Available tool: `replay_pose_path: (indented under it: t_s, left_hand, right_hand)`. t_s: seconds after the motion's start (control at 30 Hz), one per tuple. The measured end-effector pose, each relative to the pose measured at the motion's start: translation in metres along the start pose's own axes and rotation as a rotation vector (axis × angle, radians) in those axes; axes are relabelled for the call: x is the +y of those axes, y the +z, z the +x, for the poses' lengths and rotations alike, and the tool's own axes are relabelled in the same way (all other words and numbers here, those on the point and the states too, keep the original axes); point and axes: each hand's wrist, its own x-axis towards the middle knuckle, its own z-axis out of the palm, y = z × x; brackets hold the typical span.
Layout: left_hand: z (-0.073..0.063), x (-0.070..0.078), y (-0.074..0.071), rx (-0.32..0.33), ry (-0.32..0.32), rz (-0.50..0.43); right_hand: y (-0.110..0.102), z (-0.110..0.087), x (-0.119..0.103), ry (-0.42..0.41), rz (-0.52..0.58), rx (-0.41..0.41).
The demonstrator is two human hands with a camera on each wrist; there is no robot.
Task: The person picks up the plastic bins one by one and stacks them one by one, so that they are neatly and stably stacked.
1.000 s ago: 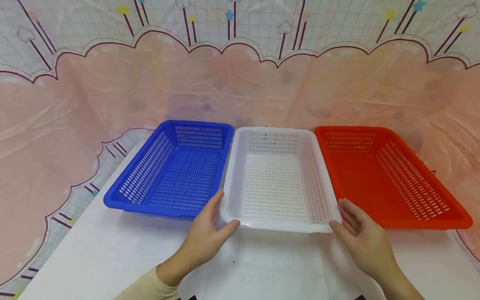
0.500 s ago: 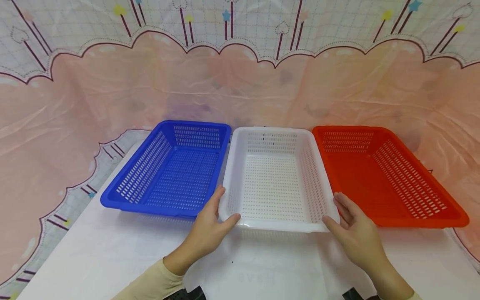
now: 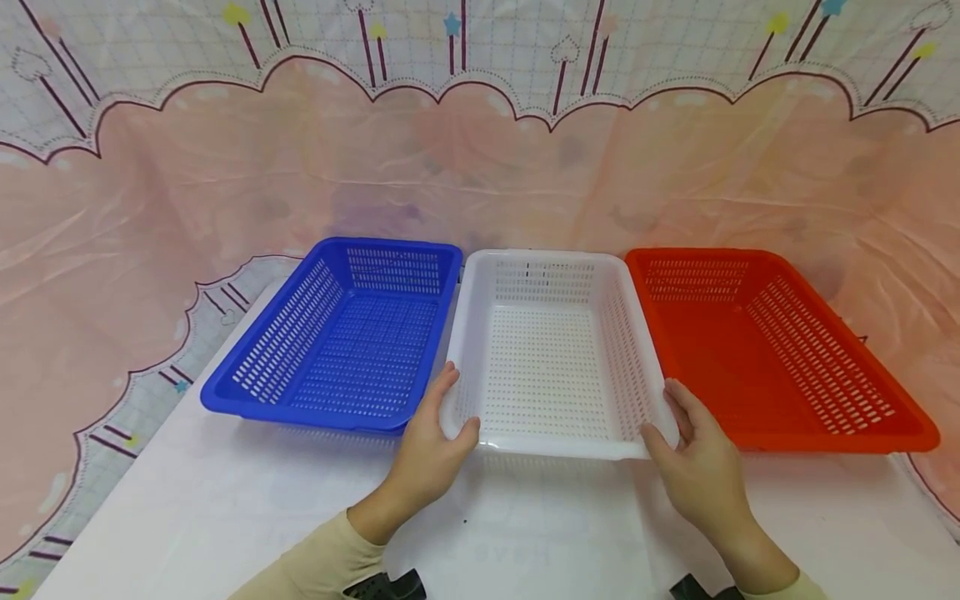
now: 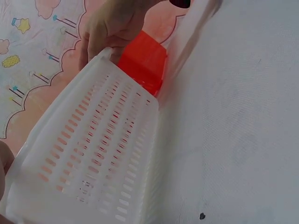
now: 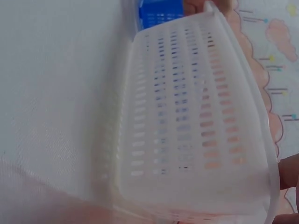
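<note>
A white plastic basket (image 3: 547, 375) with slotted walls stands between a blue basket (image 3: 360, 350) and a red basket (image 3: 750, 375) on a white-covered table. My left hand (image 3: 431, 454) holds its near left corner, thumb at the front rim and fingers along the side. At the near right corner, my right hand (image 3: 697, 467) grips likewise, its fingers between the white and red rims. The left wrist view shows the white basket's front wall (image 4: 93, 140) with the right hand (image 4: 112, 30) beyond it. In the right wrist view only parts of fingers (image 5: 289, 172) show behind the rim.
A pink patterned cloth (image 3: 525, 183) hangs behind the baskets and along both sides. The white tabletop (image 3: 555, 533) stretches in front of them, with a tiny dark speck on it. Black wrist straps (image 3: 390, 583) show at the bottom.
Both hands have shifted slightly forward along the white basket's corners, and the wrists have come a little closer together. The three baskets keep nearly the same places.
</note>
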Motion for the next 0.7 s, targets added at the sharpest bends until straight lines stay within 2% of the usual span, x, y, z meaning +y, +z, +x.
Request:
replay_pose_path:
  t_s: [0.17, 0.4, 0.53, 0.7]
  left_hand:
    - [-0.001, 0.001, 0.001, 0.043, 0.025, 0.01]
    - [-0.003, 0.01, -0.002, 0.071, 0.067, 0.023]
    - [-0.005, 0.018, -0.007, 0.073, 0.098, 0.019]
    - [-0.005, 0.029, -0.018, 0.092, 0.172, 0.015]
  right_hand:
    - [0.002, -0.002, -0.002, -0.001, -0.019, 0.024]
    - [-0.005, -0.008, -0.006, 0.001, 0.104, 0.04]
    - [-0.008, -0.01, -0.014, -0.02, 0.147, 0.077]
    - [-0.012, -0.013, -0.025, 0.012, 0.17, 0.116]
